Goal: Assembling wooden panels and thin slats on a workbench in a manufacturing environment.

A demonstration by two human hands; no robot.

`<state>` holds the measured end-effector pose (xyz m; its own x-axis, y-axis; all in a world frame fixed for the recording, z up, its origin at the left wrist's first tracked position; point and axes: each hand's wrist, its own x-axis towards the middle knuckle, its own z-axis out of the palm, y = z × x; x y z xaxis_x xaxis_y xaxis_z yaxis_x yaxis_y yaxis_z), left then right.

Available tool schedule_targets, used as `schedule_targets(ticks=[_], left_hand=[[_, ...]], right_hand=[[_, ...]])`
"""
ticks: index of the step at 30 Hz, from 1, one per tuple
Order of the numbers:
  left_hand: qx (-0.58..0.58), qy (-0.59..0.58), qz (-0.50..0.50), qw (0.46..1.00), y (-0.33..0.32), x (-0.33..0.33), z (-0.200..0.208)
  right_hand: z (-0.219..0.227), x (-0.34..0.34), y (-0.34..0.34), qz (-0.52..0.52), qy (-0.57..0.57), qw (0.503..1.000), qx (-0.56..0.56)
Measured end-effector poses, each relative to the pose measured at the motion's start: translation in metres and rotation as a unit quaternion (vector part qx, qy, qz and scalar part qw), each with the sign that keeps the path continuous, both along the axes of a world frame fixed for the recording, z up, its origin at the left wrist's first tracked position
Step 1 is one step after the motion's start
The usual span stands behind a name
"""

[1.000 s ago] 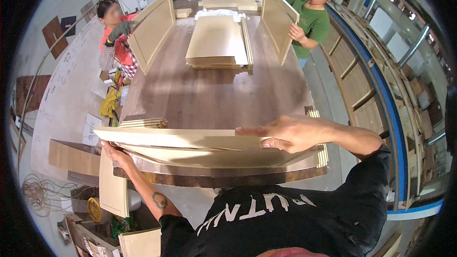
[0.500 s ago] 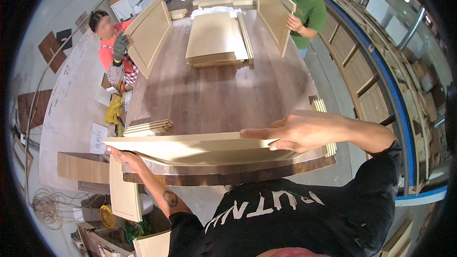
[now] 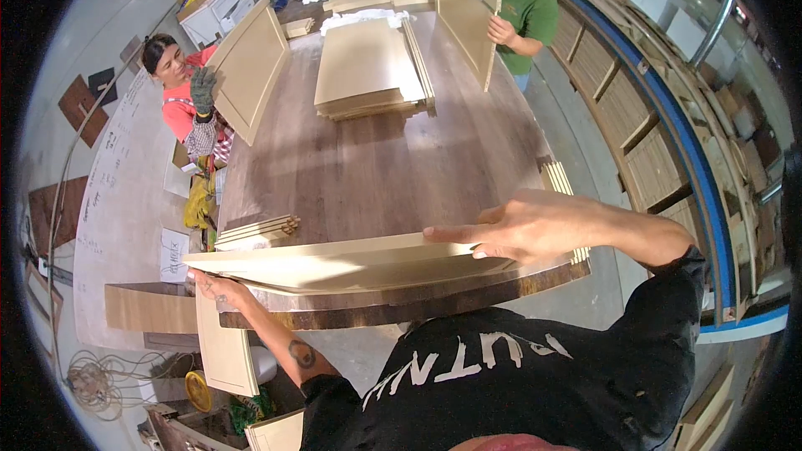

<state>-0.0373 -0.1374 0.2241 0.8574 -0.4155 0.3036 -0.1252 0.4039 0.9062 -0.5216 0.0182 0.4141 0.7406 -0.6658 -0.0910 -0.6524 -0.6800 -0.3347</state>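
Observation:
A cream cabinet door panel (image 3: 359,266) stands tilted on its long edge along the near side of the brown table (image 3: 376,175). My left hand (image 3: 219,288) is closed on its left end, thumb at the corner and the other fingers partly hidden. At the right part of the panel, my right hand (image 3: 522,225) straddles the upper edge; one finger stretches along that edge and another digit lies against the near face. Thin cream strips (image 3: 259,231) lie beyond my left hand, and more strips (image 3: 555,179) lie beside my right hand at the table's right edge.
A stack of cream panels (image 3: 368,67) lies mid-table. A gloved co-worker (image 3: 180,96) at left and one in green (image 3: 528,12) at right each hold a framed panel upright. Panels lean below the table's left corner (image 3: 225,351); a blue-edged rack (image 3: 668,117) runs along the right.
The cream panel has tipped slightly, so more of its near face shows. Both my hands keep their places on it. The whole view has shifted a little.

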Motion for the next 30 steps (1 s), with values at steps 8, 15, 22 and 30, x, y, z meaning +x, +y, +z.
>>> schedule_targets(ticks=[8, 15, 22, 30], left_hand=[[-0.014, -0.032, -0.015, 0.999, 0.017, -0.004, 0.011], [-0.082, -0.006, -0.066, 0.994, 0.030, -0.002, 0.011], [-0.042, 0.004, -0.049, 0.998, 0.047, -0.002, 0.012], [-0.052, 0.002, -0.050, 0.997, 0.043, -0.010, 0.020]], right_hand=[[-0.026, -0.086, -0.062, -0.284, 0.122, 0.943, -0.122], [-0.082, -0.195, -0.111, -0.570, 0.273, 0.747, -0.209], [-0.078, -0.249, -0.126, -0.666, 0.251, 0.672, -0.202], [-0.099, -0.263, -0.100, -0.665, 0.157, 0.717, -0.140]])
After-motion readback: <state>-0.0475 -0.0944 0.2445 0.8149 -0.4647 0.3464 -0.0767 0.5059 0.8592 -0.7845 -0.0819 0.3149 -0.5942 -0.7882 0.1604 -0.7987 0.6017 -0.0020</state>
